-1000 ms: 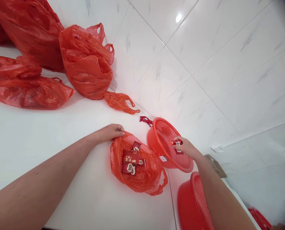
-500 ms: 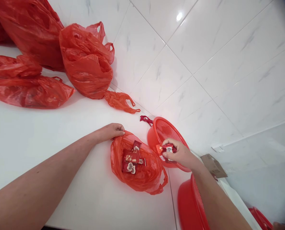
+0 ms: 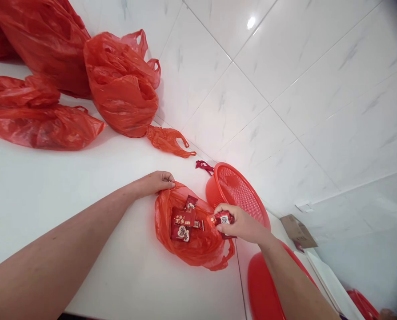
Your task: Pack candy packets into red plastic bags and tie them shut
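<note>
My left hand point(image 3: 154, 182) pinches the far rim of an open red plastic bag point(image 3: 198, 246) lying on the white counter. Inside the bag lie several small red packets point(image 3: 182, 223) with printed labels. My right hand point(image 3: 240, 224) is closed on a small red packet point(image 3: 222, 218) and holds it over the bag's right edge. Just behind it stands a tilted red mesh basket point(image 3: 238, 191).
Several full red plastic bags point(image 3: 121, 86) crowd the back left of the white counter point(image 3: 51, 191), with a small crumpled red bag point(image 3: 166, 140) by the tiled wall. A second red basket point(image 3: 263, 291) sits at the lower right, a cardboard box point(image 3: 298, 231) beyond it.
My right hand has come out of the mesh basket with a red packet and moved left and nearer, to the bag's edge. My left hand has kept its hold on the bag.
</note>
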`<act>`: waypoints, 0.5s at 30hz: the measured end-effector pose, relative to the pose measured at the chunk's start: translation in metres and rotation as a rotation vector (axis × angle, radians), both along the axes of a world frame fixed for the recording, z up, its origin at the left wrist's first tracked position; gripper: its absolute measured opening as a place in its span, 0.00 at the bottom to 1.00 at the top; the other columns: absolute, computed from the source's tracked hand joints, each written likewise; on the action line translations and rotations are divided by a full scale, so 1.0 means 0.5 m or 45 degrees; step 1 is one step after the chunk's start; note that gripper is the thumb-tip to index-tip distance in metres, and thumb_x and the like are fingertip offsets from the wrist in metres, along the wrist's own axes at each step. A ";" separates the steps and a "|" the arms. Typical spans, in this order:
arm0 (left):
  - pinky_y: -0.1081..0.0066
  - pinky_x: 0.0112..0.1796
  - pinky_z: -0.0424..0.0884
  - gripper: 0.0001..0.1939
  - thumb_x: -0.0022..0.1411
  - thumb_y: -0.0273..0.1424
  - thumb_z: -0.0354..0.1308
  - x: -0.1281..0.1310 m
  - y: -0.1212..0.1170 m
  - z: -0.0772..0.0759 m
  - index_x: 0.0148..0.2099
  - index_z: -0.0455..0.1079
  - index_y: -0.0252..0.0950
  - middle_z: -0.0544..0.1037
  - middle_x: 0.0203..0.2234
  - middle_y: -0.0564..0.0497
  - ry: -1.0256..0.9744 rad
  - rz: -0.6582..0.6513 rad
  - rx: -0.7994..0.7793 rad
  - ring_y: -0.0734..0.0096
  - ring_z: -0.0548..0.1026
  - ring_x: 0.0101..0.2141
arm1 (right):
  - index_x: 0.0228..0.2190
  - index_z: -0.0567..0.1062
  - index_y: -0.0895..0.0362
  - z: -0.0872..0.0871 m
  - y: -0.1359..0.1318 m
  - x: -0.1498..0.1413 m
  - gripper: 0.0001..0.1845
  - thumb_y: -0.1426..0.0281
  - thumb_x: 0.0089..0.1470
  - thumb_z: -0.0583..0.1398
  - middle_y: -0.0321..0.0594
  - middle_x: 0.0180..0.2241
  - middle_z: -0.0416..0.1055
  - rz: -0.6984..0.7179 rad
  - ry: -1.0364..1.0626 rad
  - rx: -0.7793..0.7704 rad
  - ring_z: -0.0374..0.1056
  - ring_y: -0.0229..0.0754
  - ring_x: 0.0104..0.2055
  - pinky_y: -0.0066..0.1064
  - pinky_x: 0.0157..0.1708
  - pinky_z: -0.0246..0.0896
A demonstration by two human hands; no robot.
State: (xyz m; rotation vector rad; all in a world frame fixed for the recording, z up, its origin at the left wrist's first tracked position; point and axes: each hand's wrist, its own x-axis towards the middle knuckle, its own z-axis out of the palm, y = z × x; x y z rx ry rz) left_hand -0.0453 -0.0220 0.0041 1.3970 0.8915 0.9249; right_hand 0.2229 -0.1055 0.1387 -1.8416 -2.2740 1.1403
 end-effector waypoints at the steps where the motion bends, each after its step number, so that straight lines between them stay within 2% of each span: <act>1: 0.76 0.21 0.57 0.14 0.47 0.42 0.61 0.000 0.000 0.000 0.29 0.66 0.36 0.69 0.21 0.57 0.006 0.000 0.001 0.78 0.63 0.20 | 0.33 0.68 0.53 0.000 -0.002 -0.001 0.08 0.71 0.47 0.59 0.30 0.26 0.61 0.005 -0.005 0.005 0.56 0.31 0.25 0.24 0.23 0.53; 10: 0.76 0.22 0.58 0.13 0.51 0.41 0.59 -0.001 0.005 -0.007 0.30 0.66 0.36 0.70 0.22 0.56 0.026 -0.016 0.045 0.78 0.63 0.21 | 0.36 0.71 0.52 -0.001 -0.008 -0.008 0.10 0.71 0.48 0.59 0.32 0.31 0.65 0.023 -0.010 0.005 0.59 0.32 0.27 0.24 0.25 0.56; 15: 0.76 0.20 0.56 0.13 0.51 0.41 0.59 0.000 0.006 -0.009 0.31 0.65 0.36 0.69 0.22 0.56 0.029 -0.014 0.011 0.78 0.61 0.20 | 0.37 0.71 0.53 0.005 -0.001 0.014 0.11 0.69 0.48 0.59 0.33 0.30 0.66 -0.049 0.063 0.082 0.62 0.34 0.28 0.25 0.26 0.60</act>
